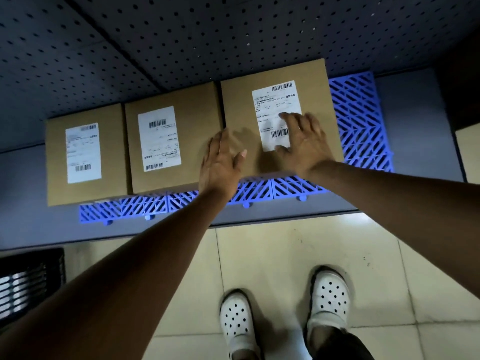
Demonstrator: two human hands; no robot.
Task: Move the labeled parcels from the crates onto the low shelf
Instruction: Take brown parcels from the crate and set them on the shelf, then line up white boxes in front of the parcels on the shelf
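Fingers of the right grip (304,141) are spread wide and lie flat on the white label (272,105) of a parcel (241,105). This grip is fully open and holds nothing; it only rests on the top. Just left of it, the left grip (220,162) is also open, with fingers straight and together, at the near left corner of the same parcel. Whether it touches the cardboard I cannot tell. Left of the left grip stands a second parcel (192,118), just beside the first, and further left a third parcel (57,152), both with labels up. All three sit on a blue mat (361,120) on the low shelf (420,131); the mat shows bare right of the right grip. Nearer than both grips, beside the left forearm, a dark crate (28,279) stands on the floor (259,255).
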